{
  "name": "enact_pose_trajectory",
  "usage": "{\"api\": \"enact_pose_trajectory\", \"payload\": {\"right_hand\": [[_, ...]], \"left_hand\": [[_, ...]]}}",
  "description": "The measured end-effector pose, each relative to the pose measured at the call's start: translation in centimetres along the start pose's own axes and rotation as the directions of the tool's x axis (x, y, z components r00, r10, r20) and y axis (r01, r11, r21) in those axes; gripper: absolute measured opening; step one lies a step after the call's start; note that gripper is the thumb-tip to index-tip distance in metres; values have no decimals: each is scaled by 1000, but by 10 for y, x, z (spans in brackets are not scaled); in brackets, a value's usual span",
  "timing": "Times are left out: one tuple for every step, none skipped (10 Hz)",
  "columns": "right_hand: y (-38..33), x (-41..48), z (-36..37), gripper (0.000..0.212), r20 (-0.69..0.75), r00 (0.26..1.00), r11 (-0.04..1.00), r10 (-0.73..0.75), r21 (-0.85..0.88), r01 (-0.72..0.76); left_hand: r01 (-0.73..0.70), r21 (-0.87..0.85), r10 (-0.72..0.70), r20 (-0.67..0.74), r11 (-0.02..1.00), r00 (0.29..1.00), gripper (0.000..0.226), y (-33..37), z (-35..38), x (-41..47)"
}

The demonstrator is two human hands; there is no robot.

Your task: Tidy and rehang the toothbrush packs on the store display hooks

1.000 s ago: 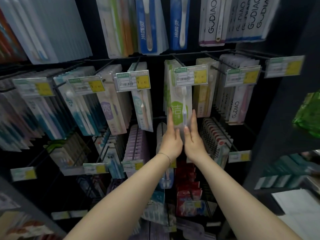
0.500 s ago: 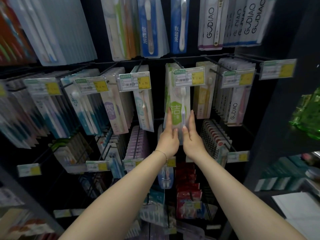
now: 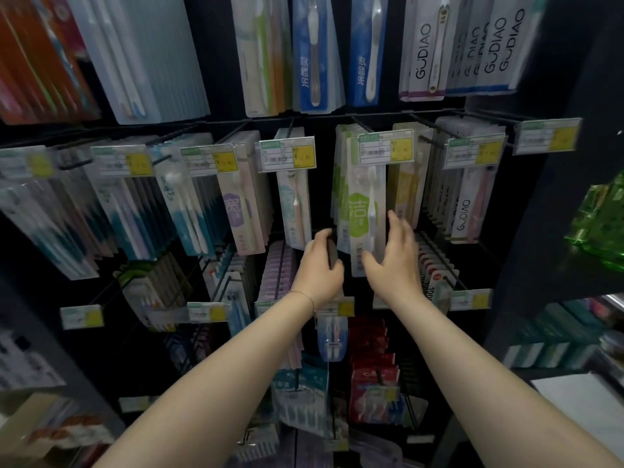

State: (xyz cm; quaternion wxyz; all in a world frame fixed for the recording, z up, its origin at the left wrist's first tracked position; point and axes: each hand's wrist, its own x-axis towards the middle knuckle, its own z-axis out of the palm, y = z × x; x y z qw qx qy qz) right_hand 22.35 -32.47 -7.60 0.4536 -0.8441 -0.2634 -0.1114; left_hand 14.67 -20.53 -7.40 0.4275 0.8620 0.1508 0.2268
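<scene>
Starting at your far left, teal-and-white toothbrush packs [image 3: 189,211] hang in tight rows on the middle tier of the dark display, blurred toward the edge. Next comes a row whose front pack carries a purple patch [image 3: 238,211], then a narrow row showing a pink brush [image 3: 295,204] under a white-and-yellow price tag [image 3: 287,154].

Your left hand [image 3: 319,268] is just below and to the right of that pink-brush row, with its fingers curled inward. A dark strip shows between the fingers and thumb, but you cannot tell whether that is something gripped or only the dark gap behind, so its hold is unclear. A thin bracelet [image 3: 304,295] sits on that wrist.

Just right of it hangs the green-and-white pack [image 3: 363,211], the front one of its row, upright and partly covered at the top by its own price tag [image 3: 386,146]. Your right hand [image 3: 395,265] is spread wide at the pack's lower right corner, fingers straight and apart, thumb reaching across the bottom edge. It grips nothing, and whether it actually touches the pack is not clear.

Beyond your right hand come a yellow pack row [image 3: 403,184], then packs printed GUDIAO [image 3: 466,211], and at the far right green translucent items [image 3: 597,221] on a side shelf.
</scene>
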Motion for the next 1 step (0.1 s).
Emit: {"api": "enact_pose_trajectory", "payload": {"right_hand": [[-8,-7,-4,71,-111,988,980,-109,-181,88]], "left_hand": [[0,137,2,-16,991,1000,47,-4,-19,-9]]}}
